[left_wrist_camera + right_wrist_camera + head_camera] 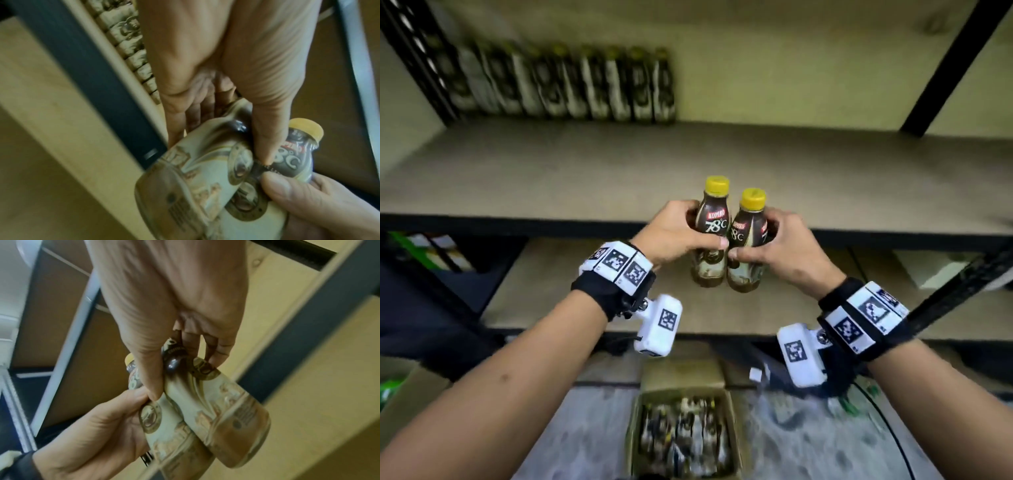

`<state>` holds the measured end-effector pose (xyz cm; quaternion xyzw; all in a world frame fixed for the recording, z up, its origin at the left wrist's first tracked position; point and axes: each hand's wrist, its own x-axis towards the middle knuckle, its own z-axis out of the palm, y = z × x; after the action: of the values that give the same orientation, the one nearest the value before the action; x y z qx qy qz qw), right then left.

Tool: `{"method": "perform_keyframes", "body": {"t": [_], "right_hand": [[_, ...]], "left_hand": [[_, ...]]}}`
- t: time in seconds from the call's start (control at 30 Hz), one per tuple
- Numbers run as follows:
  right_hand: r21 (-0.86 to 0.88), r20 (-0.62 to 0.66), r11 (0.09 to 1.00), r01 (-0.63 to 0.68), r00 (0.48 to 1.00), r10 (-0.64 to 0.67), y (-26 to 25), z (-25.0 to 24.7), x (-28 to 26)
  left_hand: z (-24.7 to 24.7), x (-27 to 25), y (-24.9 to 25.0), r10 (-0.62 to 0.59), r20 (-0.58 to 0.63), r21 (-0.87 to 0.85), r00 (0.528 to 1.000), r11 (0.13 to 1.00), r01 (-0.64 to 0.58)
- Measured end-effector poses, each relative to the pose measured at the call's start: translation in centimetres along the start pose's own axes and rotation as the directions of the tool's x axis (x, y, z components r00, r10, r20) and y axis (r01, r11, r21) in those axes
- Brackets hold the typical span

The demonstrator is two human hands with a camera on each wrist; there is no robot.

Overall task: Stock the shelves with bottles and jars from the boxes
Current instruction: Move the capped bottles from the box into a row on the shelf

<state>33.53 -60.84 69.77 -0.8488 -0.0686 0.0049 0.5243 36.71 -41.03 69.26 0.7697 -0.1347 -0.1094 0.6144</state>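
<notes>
Two brown coffee bottles with yellow caps stand upright side by side in the air, just in front of the shelf's edge. My left hand grips the left bottle around its middle. My right hand grips the right bottle the same way. The bottles touch and my thumbs nearly meet in front of them. In the left wrist view my left hand wraps its bottle. In the right wrist view my right hand holds its bottle.
The wooden shelf board has a row of several matching bottles at its back left. Black uprights frame the rack. An open cardboard box with more bottles sits on the floor below. A lower shelf lies beneath.
</notes>
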Motion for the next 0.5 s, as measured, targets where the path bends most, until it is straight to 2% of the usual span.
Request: {"method": "perform_keyframes", "body": {"t": [0.1,0.2,0.3,0.4,0.5], "right_hand": [[0.012,-0.092,0.994,0.110,0.990,-0.108,-3.6,-1.7,1.9],[-0.046,-0.154,0.989,0.143,0.977,-0.148,-4.7,-1.9,4.7],[-0.081,-0.171,0.990,0.112,0.977,-0.125,-4.0,-1.2,7.4],[-0.079,-0.150,0.992,0.098,0.983,-0.110,-3.4,-0.7,9.0],[-0.139,-0.093,0.985,0.098,0.989,-0.111,-4.4,-1.1,9.2]], "left_hand": [[-1.6,1.5,3.5,0.113,-0.090,0.024,0.989,0.994,-0.111],[-2.9,3.2,5.2,0.192,-0.165,0.116,0.967,0.978,-0.175],[-3.4,4.9,4.7,0.173,-0.225,0.206,0.959,0.970,-0.127],[-3.6,6.1,3.6,0.121,-0.269,0.199,0.955,0.978,-0.068],[-4.1,6.5,4.0,0.127,-0.232,0.242,0.964,0.968,-0.070]]}}
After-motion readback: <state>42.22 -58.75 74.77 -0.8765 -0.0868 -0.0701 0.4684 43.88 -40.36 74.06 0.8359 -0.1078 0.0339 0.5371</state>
